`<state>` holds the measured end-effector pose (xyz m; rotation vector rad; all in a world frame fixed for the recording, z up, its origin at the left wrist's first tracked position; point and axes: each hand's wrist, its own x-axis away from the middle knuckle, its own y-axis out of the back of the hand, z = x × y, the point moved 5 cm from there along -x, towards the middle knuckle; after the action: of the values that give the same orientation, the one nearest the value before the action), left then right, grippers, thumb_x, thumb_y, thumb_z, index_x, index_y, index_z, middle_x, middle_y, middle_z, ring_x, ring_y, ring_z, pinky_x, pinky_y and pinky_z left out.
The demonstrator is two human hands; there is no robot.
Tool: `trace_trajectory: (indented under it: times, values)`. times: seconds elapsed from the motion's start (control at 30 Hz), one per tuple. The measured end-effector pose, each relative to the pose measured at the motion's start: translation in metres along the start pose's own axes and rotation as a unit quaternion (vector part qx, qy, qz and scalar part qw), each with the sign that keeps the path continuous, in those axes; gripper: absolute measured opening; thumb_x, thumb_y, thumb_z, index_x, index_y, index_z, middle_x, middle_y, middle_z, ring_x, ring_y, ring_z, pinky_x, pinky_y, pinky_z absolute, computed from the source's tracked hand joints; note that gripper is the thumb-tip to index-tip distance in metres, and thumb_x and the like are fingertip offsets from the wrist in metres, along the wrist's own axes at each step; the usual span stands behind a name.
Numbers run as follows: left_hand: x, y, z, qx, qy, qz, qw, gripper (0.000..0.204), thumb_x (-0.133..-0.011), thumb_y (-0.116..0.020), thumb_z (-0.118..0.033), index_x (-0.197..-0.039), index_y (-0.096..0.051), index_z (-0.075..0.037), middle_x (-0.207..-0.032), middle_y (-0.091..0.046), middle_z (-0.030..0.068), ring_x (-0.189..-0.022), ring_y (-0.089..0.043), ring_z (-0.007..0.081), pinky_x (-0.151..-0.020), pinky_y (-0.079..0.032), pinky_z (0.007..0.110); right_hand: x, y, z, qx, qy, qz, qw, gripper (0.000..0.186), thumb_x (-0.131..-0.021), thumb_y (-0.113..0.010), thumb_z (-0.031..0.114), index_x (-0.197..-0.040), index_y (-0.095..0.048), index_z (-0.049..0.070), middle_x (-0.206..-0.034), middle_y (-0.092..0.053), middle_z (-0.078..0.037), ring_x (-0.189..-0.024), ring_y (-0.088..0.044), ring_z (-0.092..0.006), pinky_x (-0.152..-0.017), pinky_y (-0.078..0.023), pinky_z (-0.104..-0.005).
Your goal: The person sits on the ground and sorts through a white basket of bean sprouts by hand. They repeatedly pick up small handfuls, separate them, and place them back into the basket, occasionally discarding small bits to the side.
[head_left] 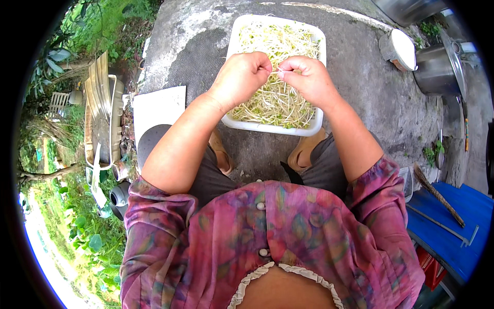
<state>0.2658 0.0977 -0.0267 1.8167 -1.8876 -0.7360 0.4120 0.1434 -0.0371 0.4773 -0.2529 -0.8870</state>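
A white rectangular tray (274,127) full of bean sprouts (278,105) stands on the ground between my feet. The sprouts are pale, with yellow-green heads, and lie in a loose tangle. Over the middle of the tray, my left hand (243,77) is closed in a pinch, its thumb and forefinger tips together. Facing it a small gap away, my right hand (307,78) pinches too, a pale bit showing at its fingertips. What shows between the two hands looks like a thin bean sprout, mostly hidden by the fingers.
A white board (159,110) lies left of the tray. Farther left stand a plastic trough (117,123) and plants. At the right are a white bucket (399,50), a metal pot (436,72) and a blue surface (437,211) with a stick (437,195) on it.
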Motion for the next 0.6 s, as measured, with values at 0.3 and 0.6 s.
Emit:
trace_trajectory:
  times: [0.3, 0.6]
  values:
    - [-0.006, 0.020, 0.030, 0.151, 0.086, -0.134, 0.976, 0.009, -0.080, -0.054, -0.006, -0.083, -0.062, -0.003, -0.069, -0.061, 0.0031, -0.063, -0.054, 0.0081, -0.059, -0.045, 0.023, -0.005, 0.005, 0.005, 0.054, 0.054, -0.071, 0.995, 0.009, -0.077, -0.063, 0.009, -0.082, -0.065, 0.002, -0.074, -0.062, -0.007, -0.070, -0.058, -0.0158, -0.066, -0.047, -0.0280]
    - [0.081, 0.251, 0.131, -0.083, 0.229, -0.563, 0.790, 0.054, -0.072, -0.063, -0.008, -0.124, -0.053, 0.000, -0.097, -0.064, 0.0163, -0.069, -0.060, 0.0146, -0.061, -0.049, 0.029, -0.030, 0.034, -0.018, 0.246, 0.076, -0.223, 0.940, 0.030, -0.077, -0.061, 0.009, -0.107, -0.064, 0.009, -0.098, -0.065, -0.013, -0.088, -0.062, -0.0311, -0.079, -0.049, -0.0370]
